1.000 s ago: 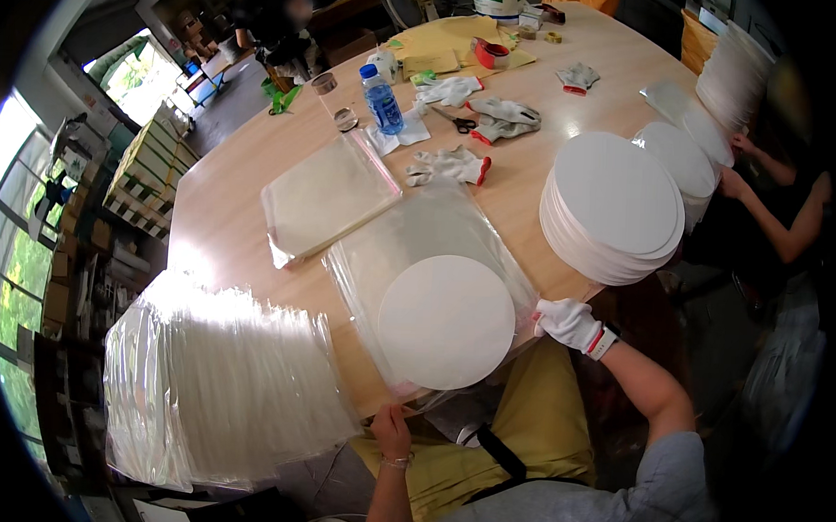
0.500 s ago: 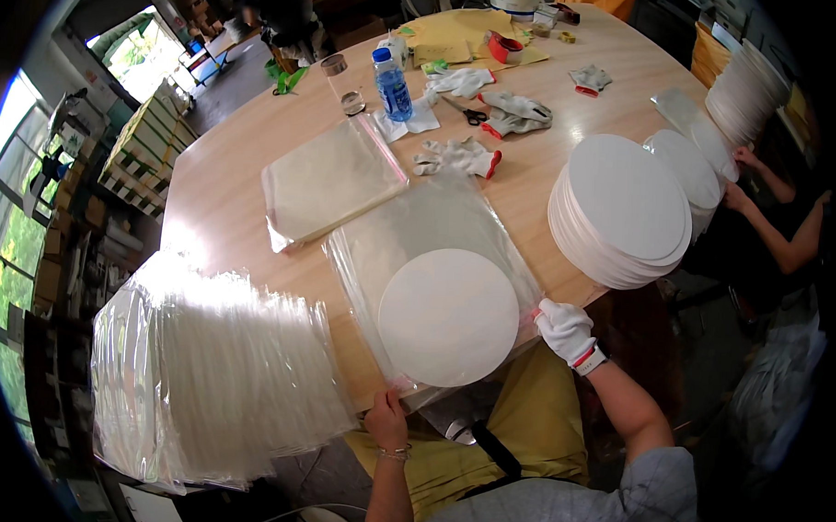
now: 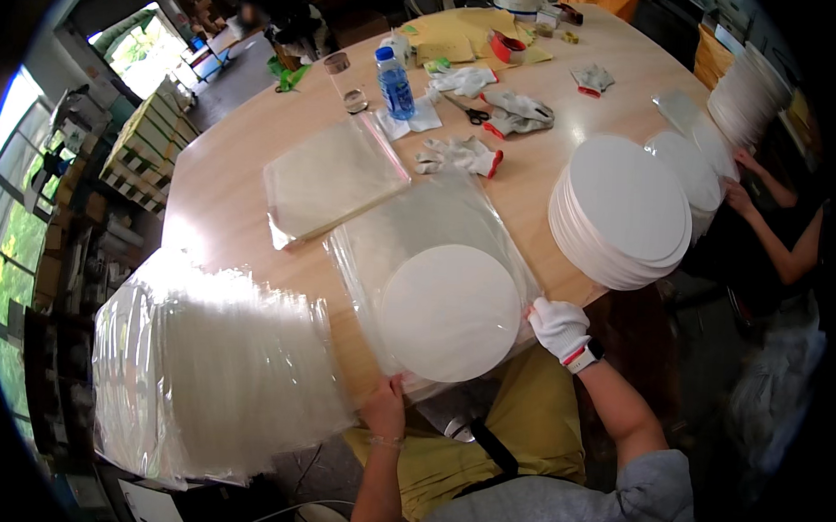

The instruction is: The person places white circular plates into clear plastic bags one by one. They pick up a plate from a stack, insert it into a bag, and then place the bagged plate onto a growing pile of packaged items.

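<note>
A white round board (image 3: pixel 449 314) lies on or inside a clear plastic bag (image 3: pixel 420 215) at the table's near edge; which of the two I cannot tell. At the bag's near left corner, my bare left hand (image 3: pixel 384 409) is closed on the edge. My right hand (image 3: pixel 560 329), in a white glove with a red cuff, pinches the near right corner. To the right stands a tall stack of white round boards (image 3: pixel 627 199). On the left, a large overlapping pile of clear bags (image 3: pixel 221 374) catches the light.
Another stack of flat bags (image 3: pixel 333 180) lies farther left. Beyond are a blue-capped bottle (image 3: pixel 395 87), loose work gloves (image 3: pixel 458 157), black-handled scissors (image 3: pixel 474 114) and a tape roll (image 3: pixel 506 47). At right, another person's hands (image 3: pixel 741 191) hold a bagged board near more stacks.
The round board sits very slightly farther from me. My left hand has moved a little up and left, and my right hand slightly left; both keep hold of the bag.
</note>
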A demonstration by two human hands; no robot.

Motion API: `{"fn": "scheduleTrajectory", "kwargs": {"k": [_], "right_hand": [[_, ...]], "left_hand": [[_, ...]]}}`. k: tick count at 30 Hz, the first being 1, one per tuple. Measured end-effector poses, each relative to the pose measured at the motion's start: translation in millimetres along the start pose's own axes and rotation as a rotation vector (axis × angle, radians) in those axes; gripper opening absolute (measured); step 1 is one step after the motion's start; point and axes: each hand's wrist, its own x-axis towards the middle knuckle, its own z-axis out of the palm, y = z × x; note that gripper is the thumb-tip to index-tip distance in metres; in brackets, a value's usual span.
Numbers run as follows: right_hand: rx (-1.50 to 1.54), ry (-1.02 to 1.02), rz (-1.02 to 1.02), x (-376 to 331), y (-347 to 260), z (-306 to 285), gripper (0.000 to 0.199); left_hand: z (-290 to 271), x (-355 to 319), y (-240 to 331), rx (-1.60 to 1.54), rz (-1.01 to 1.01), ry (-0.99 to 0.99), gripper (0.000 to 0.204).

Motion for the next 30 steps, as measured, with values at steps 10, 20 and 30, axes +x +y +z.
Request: {"fn": "scheduleTrajectory", "kwargs": {"k": [10,20,30], "right_hand": [[-0.057,-0.062,0.031,-2.9,-1.3,-1.4,0.022],[0.07,-0.07,0.039,-2.3,8.7,21.0,0.024],[0.419,-0.013,0.184,-8.0,23.6,-8.0,0.03]], "left_hand": [[-8.1,-18.4,46.6,0.124,0.62,-0.131,0.061],[55.8,-86.5,22.7,-1.222,-0.213,-0.371,0.034],[40.9,-47.6,88.6,-1.822,-0.537,-0.29,0.019]]}}
